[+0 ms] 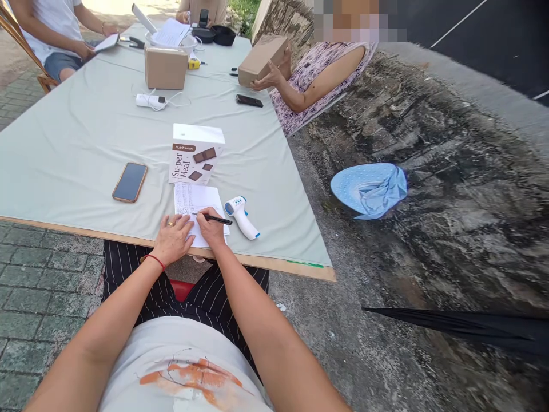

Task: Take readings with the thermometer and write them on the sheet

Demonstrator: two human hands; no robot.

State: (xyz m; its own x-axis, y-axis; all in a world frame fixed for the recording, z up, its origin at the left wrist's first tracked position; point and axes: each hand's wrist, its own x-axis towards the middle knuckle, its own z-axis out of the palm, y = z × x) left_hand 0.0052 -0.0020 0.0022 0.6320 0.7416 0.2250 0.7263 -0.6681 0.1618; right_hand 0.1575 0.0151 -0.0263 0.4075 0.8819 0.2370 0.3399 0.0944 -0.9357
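Note:
In the head view my right hand [210, 227] grips a black pen [219, 218], its tip on a printed sheet of paper [201, 197] near the table's front edge. My left hand [174, 236] lies flat on the sheet's left side, fingers stretched out and holding nothing. A white infrared thermometer [242, 218] rests just right of the paper. Right behind the sheet stands a white and brown box [195, 151] marked "Su-per Meal". To the left, a smartphone [130, 182] in an orange-edged case lies face up.
Farther back on the cloth-covered table [86, 154] are a cardboard box [165, 68], a white device with a cable [150, 100] and a black phone [249, 100]. At right a person holds another carton [262, 60]. A blue hat [369, 190] lies beyond the table's right edge.

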